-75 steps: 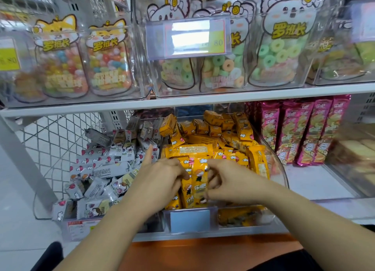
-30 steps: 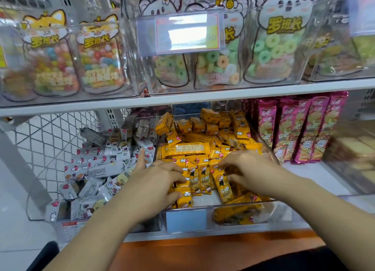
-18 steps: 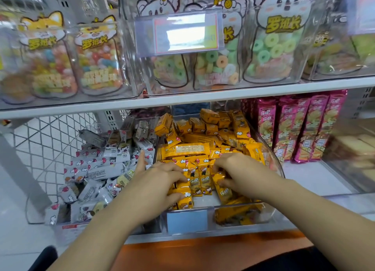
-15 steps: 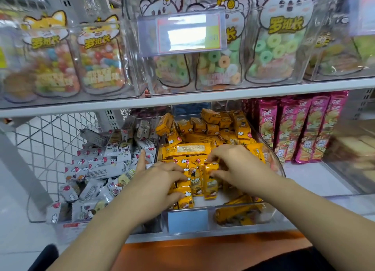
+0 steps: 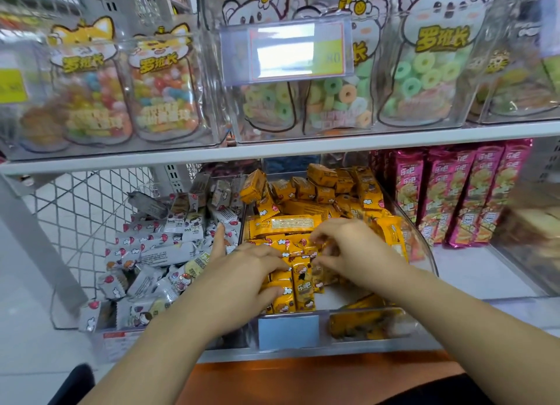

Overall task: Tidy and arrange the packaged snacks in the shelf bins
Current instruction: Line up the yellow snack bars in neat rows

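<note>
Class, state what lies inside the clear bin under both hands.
The clear bin holds yellow snack packs, heaped at the back. The left hand and right hand cover some at the front.

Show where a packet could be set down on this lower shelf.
Bare floor in the clear bin front right, between the orange packets and its right wall. Bare shelf between that bin and the pink packets. The bin of white packets and the orange heap behind are crowded.
</note>
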`<state>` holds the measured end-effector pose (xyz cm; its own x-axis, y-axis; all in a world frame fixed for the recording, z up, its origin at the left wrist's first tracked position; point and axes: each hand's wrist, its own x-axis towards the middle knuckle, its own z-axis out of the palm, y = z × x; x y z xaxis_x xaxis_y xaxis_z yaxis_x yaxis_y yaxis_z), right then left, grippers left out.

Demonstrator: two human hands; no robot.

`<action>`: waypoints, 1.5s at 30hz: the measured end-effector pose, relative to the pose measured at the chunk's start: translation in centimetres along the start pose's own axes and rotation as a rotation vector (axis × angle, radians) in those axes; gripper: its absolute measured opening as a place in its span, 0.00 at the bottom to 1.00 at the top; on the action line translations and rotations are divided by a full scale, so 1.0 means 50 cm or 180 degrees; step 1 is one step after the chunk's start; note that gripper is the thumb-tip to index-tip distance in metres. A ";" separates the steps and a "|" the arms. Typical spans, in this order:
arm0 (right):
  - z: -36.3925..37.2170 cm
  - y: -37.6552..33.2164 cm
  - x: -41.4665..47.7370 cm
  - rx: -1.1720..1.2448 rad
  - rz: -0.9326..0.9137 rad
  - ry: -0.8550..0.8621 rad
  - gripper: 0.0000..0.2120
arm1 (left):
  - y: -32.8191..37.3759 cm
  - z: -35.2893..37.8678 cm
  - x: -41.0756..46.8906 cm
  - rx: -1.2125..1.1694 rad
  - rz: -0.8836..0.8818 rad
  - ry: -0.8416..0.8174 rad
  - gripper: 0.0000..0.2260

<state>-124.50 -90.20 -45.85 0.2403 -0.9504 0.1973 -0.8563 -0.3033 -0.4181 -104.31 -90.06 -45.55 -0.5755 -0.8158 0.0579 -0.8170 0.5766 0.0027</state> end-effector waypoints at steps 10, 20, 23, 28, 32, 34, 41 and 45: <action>-0.077 0.055 -0.076 -0.1060 0.0187 -0.1392 0.08 | 0.017 -0.004 0.006 -0.0053 0.0026 0.0153 0.16; -0.086 0.051 -0.076 -0.1039 0.0146 -0.1961 0.13 | 0.033 -0.004 0.019 -0.0051 0.0059 0.0145 0.14; -0.083 0.045 -0.073 -0.0721 0.0055 -0.1903 0.15 | 0.032 -0.001 0.019 -0.0042 0.0055 0.0111 0.14; -0.052 0.030 -0.062 -0.0039 -0.0068 -0.1530 0.16 | 0.031 -0.003 0.017 -0.0103 0.0041 0.0101 0.14; -0.018 0.006 -0.043 0.0528 -0.0065 -0.1119 0.10 | 0.033 -0.004 0.015 -0.0072 0.0051 0.0161 0.16; 0.005 -0.007 -0.036 0.0584 -0.0041 -0.0745 0.07 | 0.032 -0.003 0.016 -0.0065 0.0047 0.0246 0.18; 0.025 -0.014 -0.025 0.0838 0.0194 -0.0232 0.10 | 0.048 0.015 0.033 0.0008 0.0091 0.0421 0.19; -0.029 -0.003 -0.035 0.0808 0.0300 -0.0160 0.06 | 0.056 0.026 0.047 0.0151 0.0096 0.0462 0.19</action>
<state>-125.45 -88.39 -44.86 0.1927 -0.9756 0.1053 -0.7354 -0.2146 -0.6428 -108.00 -90.43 -46.68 -0.5913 -0.7810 0.2011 -0.8023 0.5950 -0.0481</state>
